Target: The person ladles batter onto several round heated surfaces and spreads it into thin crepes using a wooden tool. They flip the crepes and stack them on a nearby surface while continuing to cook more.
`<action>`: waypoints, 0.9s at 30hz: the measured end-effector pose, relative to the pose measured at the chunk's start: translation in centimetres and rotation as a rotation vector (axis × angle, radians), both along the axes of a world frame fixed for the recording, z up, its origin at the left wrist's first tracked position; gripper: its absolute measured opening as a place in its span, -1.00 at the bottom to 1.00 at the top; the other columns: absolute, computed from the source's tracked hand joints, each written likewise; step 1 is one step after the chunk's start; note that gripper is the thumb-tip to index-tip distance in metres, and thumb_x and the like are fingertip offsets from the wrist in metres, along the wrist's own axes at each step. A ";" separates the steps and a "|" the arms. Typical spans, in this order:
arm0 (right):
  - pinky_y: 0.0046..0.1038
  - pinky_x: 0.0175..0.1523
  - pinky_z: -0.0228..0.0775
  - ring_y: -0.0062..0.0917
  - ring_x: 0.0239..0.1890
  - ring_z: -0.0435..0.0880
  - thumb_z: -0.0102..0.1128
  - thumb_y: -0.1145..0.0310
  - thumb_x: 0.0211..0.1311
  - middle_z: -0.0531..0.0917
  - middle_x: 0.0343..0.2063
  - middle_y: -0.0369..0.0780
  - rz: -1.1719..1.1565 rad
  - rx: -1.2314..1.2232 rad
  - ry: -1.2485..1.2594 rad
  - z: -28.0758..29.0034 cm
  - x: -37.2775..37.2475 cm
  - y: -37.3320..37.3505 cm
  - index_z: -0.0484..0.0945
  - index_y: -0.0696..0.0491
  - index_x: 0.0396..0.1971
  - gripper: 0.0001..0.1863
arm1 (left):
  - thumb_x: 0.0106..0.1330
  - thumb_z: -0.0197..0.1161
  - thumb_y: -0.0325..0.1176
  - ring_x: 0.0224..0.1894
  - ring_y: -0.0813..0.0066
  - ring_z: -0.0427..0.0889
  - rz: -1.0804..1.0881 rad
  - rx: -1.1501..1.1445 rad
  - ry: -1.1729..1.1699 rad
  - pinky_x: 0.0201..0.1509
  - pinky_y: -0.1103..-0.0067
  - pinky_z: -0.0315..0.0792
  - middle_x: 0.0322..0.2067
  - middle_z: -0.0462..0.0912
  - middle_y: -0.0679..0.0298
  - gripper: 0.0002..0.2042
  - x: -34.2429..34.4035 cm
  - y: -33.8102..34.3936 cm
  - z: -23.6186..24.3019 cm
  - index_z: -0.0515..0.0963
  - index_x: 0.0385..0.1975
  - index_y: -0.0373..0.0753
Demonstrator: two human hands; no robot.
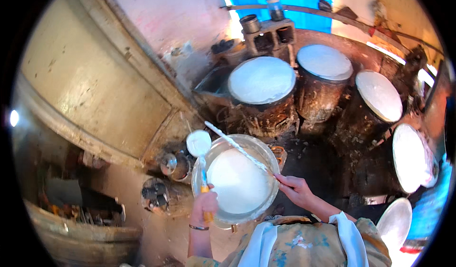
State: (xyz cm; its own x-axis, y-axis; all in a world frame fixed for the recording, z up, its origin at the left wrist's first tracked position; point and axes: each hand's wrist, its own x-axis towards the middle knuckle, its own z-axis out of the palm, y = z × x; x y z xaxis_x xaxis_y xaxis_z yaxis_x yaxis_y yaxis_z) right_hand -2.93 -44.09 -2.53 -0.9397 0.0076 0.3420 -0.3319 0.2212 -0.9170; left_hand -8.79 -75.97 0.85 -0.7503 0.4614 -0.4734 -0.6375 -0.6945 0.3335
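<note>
In front of me stands a wide metal pot (272,165), partly filled with white liquid batter (239,180). My left hand (205,204) grips the yellow handle of a ladle (198,143), whose round bowl, coated or filled with white, is over the pot's far left rim. Held in my right hand (293,186) is a long stick (242,149) smeared with white batter. It slants across the pot above the batter, and its tip points past the far left rim.
Beyond the pot, several sooty drum stoves curve to the right, including one with a white round top (262,79) and another (324,62). A metal basin (395,222) leans at the near right. Small metal containers (176,166) stand left of the pot, beside a yellowish panel (95,77).
</note>
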 end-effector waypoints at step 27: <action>-0.64 -0.44 0.29 -0.73 -0.56 0.44 0.22 0.56 0.06 0.56 -0.56 -0.30 -2.266 -0.072 -0.125 -6.7 41.1 5.3 0.57 0.15 -0.22 -0.76 | 0.33 0.01 -0.33 -0.70 0.73 0.21 -2.302 -0.053 0.710 -0.65 0.77 0.23 -0.60 0.25 0.36 -0.59 28.6 50.7 4.1 0.08 0.13 -0.12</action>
